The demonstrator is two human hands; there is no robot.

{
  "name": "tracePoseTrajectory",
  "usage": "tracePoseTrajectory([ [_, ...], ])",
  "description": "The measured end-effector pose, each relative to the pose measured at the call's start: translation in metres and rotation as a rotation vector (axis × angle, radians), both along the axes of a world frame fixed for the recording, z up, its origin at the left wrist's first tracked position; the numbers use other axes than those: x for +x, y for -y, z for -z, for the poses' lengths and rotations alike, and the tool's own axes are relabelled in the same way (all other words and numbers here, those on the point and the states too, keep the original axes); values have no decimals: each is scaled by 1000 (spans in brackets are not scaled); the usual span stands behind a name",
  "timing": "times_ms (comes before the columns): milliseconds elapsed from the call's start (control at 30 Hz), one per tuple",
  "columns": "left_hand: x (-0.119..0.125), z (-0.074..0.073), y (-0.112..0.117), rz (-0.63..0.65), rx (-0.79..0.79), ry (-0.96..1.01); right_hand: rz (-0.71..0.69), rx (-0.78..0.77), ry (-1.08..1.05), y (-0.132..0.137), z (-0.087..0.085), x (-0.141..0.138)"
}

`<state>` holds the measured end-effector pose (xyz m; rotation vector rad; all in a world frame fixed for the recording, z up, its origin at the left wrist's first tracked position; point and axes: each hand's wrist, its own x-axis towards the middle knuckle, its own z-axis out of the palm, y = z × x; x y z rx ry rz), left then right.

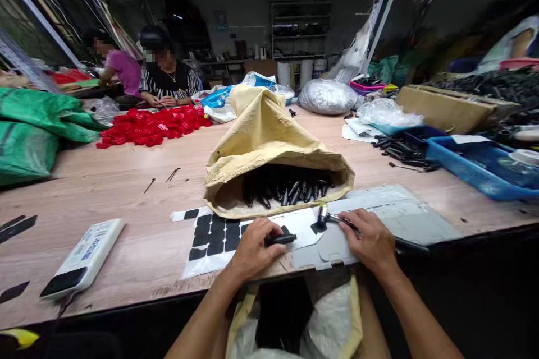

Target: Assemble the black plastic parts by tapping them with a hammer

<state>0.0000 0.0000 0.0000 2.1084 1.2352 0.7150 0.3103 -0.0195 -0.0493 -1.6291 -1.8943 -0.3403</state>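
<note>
Beneath and beyond the fingers, a wide, pale wood-grain table (105,190) is cut off at the left edge. Just past the fingertips, a large yellow fabric sack (261,140) is laid with its mouth turned toward them; slim black tubular pieces (295,192) are held inside, the deeper ones lost in shadow. Below the fingers, a white, yellow-edged sack (334,314) is cropped, and its dark contents cannot be made out. Well right of the right fingers, a blue plastic tray (458,171) is seen with a clear, white-lidded container (524,164) in it. A white sheet with black rounded squares (196,270) is partly covered by the left hand (259,247). By the right hand (370,238), a dark-handled, metal-headed tool (322,213) is gripped in curled fingers. Between narrowed left fingers, a black tubular piece (285,239) is pinched, partly hidden.
</note>
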Motion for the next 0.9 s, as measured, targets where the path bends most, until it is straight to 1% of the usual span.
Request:
tracePoseTrajectory([
  [67, 0, -5, 21, 106, -27, 0, -6, 5, -4, 0, -2, -1],
  [133, 1, -9, 43, 203, -52, -52, -6, 5, -6, 0, -3, -2],
  [200, 5, -9, 63, 298, -81, -156, 1, 1, -6, 0, -3, -2],
  [267, 10, -3, 79, 352, -87, -327, 7, -7, -5, 1, -2, -2],
  [333, 16, 6, 90, 394, -85, -522, 9, -9, -1, 1, -1, -1],
  [400, 21, 12, 95, 455, -101, -658, 3, -3, 4, 1, 1, -1],
  [433, 22, 13, 96, 479, -112, -670, -1, 0, 6, 0, 1, 0],
  [500, 22, 8, 93, 472, -125, -563, -6, 2, 6, 0, 2, 0],
  [533, 20, 2, 88, 433, -119, -464, -7, 3, 6, 0, 2, 0],
  [600, 16, -12, 71, 287, -81, -265, -7, 6, 4, -1, 2, 0],
  [633, 13, -19, 57, 183, -51, -195, -7, 8, 4, -1, 3, 0],
  [667, 9, -25, 40, 50, -4, -161, -7, 11, 3, -2, 3, 0],
  [733, 0, -33, 0, -225, 90, -145, -5, 14, -1, -2, 3, 0],
  [767, -5, -35, -20, -358, 106, -167, -4, 12, -5, -1, 2, 0],
  [833, -15, -35, -59, -619, 66, -294, -5, 4, -16, -1, 1, -1],
  [900, -22, -31, -87, -721, 15, -356, -7, -4, -23, 0, 0, -2],
])
